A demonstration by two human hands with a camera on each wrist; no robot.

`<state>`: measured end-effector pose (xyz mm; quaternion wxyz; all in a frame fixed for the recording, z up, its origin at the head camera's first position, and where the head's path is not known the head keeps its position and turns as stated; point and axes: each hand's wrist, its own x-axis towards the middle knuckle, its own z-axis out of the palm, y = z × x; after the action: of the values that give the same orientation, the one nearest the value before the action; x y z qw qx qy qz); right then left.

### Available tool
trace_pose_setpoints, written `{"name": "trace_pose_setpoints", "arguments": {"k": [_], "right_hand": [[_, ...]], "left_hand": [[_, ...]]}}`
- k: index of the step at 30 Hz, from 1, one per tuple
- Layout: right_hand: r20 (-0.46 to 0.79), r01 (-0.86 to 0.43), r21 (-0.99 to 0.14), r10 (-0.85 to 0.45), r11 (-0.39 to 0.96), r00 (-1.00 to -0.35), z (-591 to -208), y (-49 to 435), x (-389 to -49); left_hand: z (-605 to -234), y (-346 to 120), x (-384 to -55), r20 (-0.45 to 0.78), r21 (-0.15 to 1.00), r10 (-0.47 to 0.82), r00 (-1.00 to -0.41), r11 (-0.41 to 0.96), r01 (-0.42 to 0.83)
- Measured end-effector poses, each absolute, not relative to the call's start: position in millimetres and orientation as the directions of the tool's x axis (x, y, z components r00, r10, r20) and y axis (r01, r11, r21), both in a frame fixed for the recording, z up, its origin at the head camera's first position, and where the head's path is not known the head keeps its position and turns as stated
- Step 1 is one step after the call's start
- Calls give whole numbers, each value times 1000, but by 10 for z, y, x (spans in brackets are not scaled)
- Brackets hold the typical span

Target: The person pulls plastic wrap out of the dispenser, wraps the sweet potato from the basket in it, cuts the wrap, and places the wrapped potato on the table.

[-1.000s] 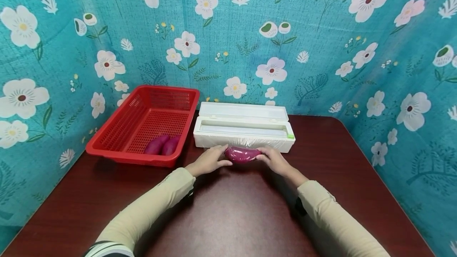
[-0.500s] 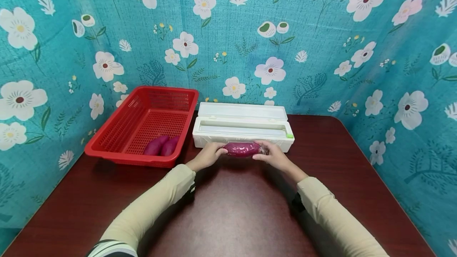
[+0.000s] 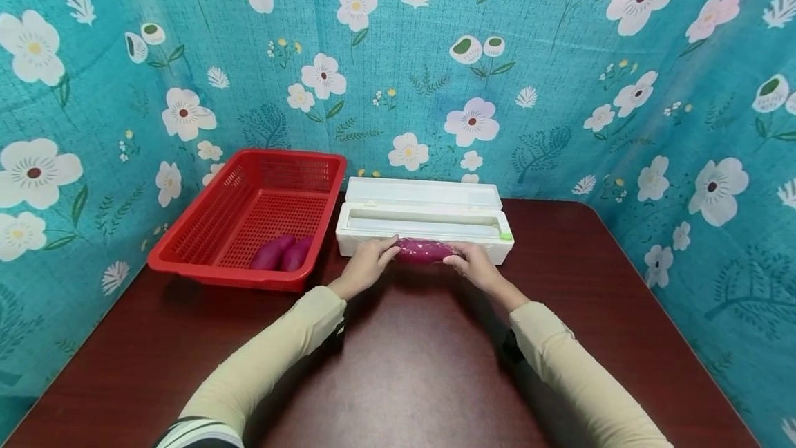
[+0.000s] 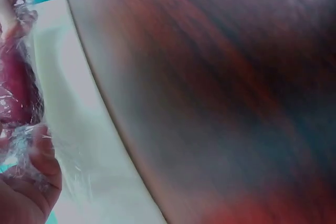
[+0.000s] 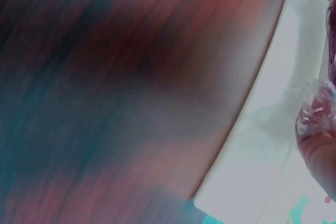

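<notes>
A purple sweet potato [image 3: 424, 251], shiny under clear cling film, is held crosswise at the front of a white cling film dispenser [image 3: 429, 211]. My left hand [image 3: 365, 267] grips its left end, and my right hand [image 3: 480, 268] has hold of the right end. Crumpled film [image 4: 23, 148] bunches at the left fingers in the left wrist view. The right wrist view shows more loose film [image 5: 315, 111] around the right fingertips; most of the sweet potato falls outside that picture. The dispenser's lid [image 3: 423, 193] is raised, with a pale roll [image 3: 423, 228] inside.
To the left stands a red plastic basket [image 3: 205, 263] with purple sweet potatoes [image 3: 273, 253] in its near right corner. Dark reddish-brown table [image 3: 417, 358] extends in front of the dispenser. Floral blue cloth [image 3: 385, 33] hangs behind and at both sides.
Both hands have lifted the wrapped sweet potato slightly up and toward the dispenser, and it now overlaps the box front. The fingers have shifted at its ends; film spanning toward the box no longer shows.
</notes>
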<state>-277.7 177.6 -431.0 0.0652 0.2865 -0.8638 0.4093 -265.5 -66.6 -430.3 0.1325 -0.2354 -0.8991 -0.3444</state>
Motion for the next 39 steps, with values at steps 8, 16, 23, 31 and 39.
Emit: {"name": "trace_pose_setpoints", "arguments": {"k": [8,16,23,31,39], "right_hand": [[363,-572,-571,-444,590,-820,-4266,1757,-2788],[404,-610,-495,-458,618,-792,-4305,1766,-2807],[391,-603,-490,-459,629,-798,-4356,1766,-2838],[345,-584,-526,-472,619,-811,-4379,1782,-2828],[318,-589,-507,-498,629,-807,-4395,1792,-2827]], "left_hand": [[-4264,-681,-2682,415,508,374,-829,661,552],[-4250,-684,-2733,396,473,420,-817,669,573],[-4268,-669,-2761,367,505,409,-835,666,549],[-4228,-636,-2769,257,541,454,-853,664,517],[-4265,-658,-2765,230,547,481,-846,655,521]]}}
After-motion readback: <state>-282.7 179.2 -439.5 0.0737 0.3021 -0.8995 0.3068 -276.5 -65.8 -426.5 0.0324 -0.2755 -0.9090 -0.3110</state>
